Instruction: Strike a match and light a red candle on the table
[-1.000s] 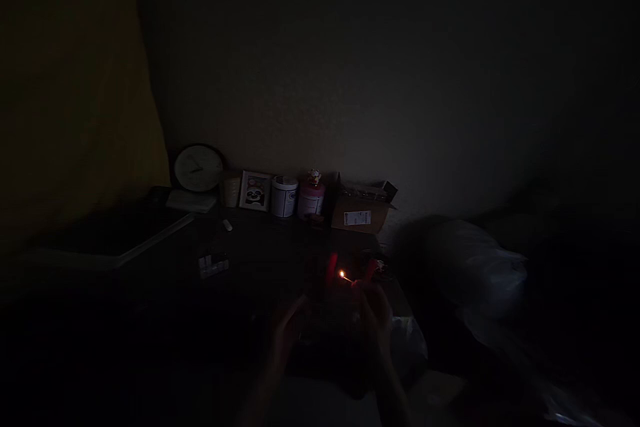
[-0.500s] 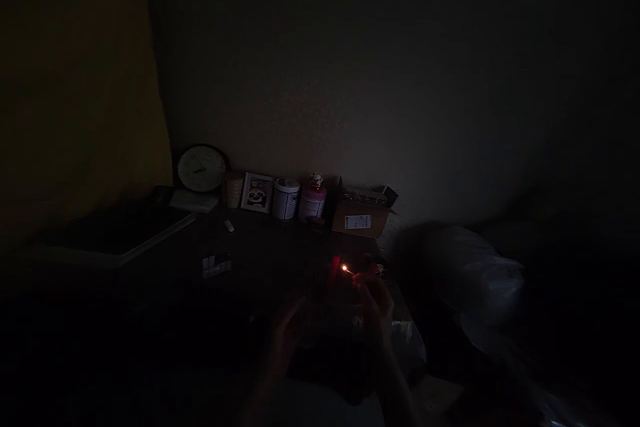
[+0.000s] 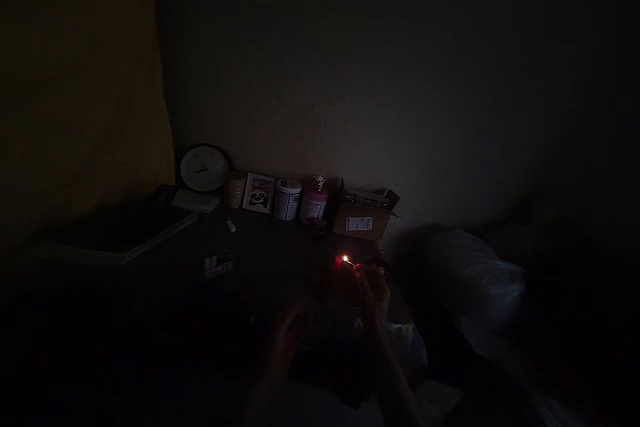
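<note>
Thin burning matchstick, gripped at its near end by the pinched fingers of the right hand, in a very dark room. It slants up and leftward from those fingertips to a small bright orange flame. The left hand is nearer the viewer, to the left, with its fingers curved; shadow and blur hide whether they hold anything. Crumpled clear plastic catches light below and right of the right fingers.

Just beyond the right fingertips, slightly left, a red upright candle-like shape glows beside the flame; whether the two touch cannot be told. Well left of the fingers, on a dark desk, lies a pale segmented block, and farther off a small white oblong. A large translucent plastic bag bulges well to the right.

Beyond the fingers, along the back, from left to right, stand a round white-faced clock with a dark rim, a white-framed panda picture, a white cylindrical tin, a pink-and-white container topped by a small figurine, and an open brown cardboard box with a white label. Farthest is a plain grey wall; a dark yellow curtain-like cloth hangs at far left.
</note>
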`<state>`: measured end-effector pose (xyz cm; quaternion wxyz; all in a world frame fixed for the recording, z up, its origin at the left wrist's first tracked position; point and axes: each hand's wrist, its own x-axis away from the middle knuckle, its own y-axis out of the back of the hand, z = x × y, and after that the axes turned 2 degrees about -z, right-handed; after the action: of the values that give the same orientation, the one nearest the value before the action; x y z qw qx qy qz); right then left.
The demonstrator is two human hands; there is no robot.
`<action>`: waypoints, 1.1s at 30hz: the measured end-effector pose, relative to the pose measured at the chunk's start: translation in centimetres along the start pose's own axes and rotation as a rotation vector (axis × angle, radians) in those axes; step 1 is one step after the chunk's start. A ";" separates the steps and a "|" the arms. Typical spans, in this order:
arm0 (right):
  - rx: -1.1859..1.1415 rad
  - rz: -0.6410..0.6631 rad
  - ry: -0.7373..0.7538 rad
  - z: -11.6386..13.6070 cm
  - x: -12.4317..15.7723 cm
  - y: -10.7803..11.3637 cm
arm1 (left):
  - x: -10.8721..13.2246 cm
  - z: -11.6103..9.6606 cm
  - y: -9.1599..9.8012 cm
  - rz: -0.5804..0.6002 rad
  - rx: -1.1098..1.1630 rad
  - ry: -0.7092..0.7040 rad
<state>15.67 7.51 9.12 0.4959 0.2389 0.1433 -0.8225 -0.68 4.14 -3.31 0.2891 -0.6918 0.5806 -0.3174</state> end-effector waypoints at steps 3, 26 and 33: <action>0.018 0.008 -0.003 -0.2 -0.1 -0.1 | -0.3 0.4 0.3 0.000 0.007 0.009; 0.038 0.004 -0.057 -0.3 -0.4 -1.2 | -0.4 0.2 0.2 -0.018 0.026 0.014; 0.029 0.009 -0.062 -0.3 -0.3 -1.2 | -0.3 0.2 0.3 0.021 0.038 0.043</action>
<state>14.84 8.47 9.00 0.5001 0.2211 0.1146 -0.8294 -0.77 4.44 -3.69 0.2930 -0.6730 0.5878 -0.3402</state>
